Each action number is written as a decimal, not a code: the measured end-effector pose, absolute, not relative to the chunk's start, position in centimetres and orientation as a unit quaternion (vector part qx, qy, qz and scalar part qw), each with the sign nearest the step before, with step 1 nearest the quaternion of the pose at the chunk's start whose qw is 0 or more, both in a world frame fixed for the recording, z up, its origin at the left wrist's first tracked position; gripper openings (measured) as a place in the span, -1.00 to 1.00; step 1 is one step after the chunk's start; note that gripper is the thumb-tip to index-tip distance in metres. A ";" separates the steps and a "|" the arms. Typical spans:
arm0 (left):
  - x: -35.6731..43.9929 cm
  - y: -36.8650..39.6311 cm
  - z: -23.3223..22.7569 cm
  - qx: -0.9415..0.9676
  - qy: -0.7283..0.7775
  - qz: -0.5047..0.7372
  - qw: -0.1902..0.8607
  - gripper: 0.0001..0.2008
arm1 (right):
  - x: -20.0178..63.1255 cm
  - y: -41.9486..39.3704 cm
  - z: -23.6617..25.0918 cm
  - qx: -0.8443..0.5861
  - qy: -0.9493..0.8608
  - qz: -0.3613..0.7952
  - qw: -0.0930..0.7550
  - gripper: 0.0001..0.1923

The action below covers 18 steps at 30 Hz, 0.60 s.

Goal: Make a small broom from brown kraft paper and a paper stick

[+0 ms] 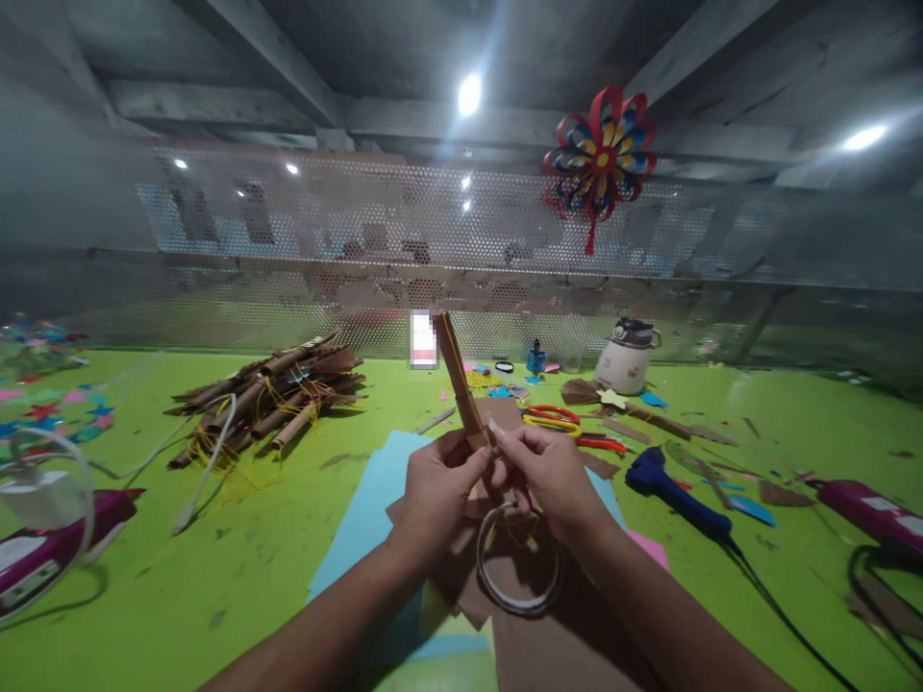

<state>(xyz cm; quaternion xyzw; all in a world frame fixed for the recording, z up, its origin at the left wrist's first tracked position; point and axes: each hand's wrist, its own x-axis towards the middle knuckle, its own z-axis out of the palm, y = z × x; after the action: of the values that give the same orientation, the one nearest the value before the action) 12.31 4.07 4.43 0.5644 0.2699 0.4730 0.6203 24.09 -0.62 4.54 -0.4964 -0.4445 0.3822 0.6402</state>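
Observation:
A narrow roll of brown paper (460, 375) stands tilted in front of me, with a yellow thread along it. My left hand (441, 485) is closed around its lower part, thumb pressed on the paper. My right hand (546, 473) pinches close beside it with thumb and forefinger; its fingertips touch the lower end, partly hidden. Just below the fingers is a thin white ring (519, 607), perhaps a roll of tape; I cannot tell whether it hangs or is held. Brown paper (555, 649) and light blue sheets (353, 529) lie under my hands.
Brown paper rolls (252, 399) with yellow threads are heaped at left. Scissors (555, 423) lie beyond my right hand, and a corded blue glue gun (678, 495) is farther right. A flask (626, 360) stands behind. Purple power strips (876, 509) flank the green table (237, 586).

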 end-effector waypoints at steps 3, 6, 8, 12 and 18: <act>12.4 3.8 4.3 0.571 0.245 0.474 0.625 -0.74 | 23.8 -0.4 4.5 -0.515 -0.428 0.360 0.650 -0.58; 12.3 3.8 4.4 0.595 0.239 0.477 0.601 -0.76 | 23.8 -0.4 4.4 -0.520 -0.430 0.336 0.657 -0.58; 12.3 3.8 4.6 0.605 0.244 0.475 0.591 -0.76 | 23.8 -0.4 4.3 -0.514 -0.442 0.317 0.664 -0.58; 12.2 3.8 4.9 0.605 0.239 0.469 0.597 -0.75 | 23.8 -0.3 4.1 -0.498 -0.464 0.286 0.675 -0.58; 12.3 3.5 5.5 0.588 0.231 0.460 0.624 -0.75 | 23.8 -0.3 4.0 -0.497 -0.489 0.269 0.664 -0.58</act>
<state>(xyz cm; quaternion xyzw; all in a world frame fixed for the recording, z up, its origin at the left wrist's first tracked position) 12.26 3.47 5.55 0.5884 0.2310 0.4599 0.6236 23.80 -0.34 4.05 -0.4972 -0.4891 0.2685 0.6644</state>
